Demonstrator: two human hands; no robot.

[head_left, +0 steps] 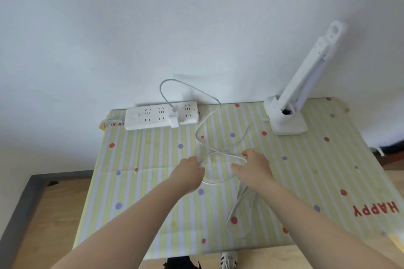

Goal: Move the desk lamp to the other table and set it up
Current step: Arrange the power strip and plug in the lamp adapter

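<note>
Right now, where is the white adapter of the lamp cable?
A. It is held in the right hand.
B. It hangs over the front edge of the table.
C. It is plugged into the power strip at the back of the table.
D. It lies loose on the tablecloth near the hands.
C: the white adapter sits in a socket of the power strip, and its cable loops from there toward the hands.

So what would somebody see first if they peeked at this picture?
Probably the two bare hands, left hand and right hand, gathering a tangled thin white cable in the middle of the yellow-striped polka-dot tablecloth. Next, the folded white plastic desk lamp standing at the far right corner, and the long white power strip by the wall with a white plug in it.
</note>
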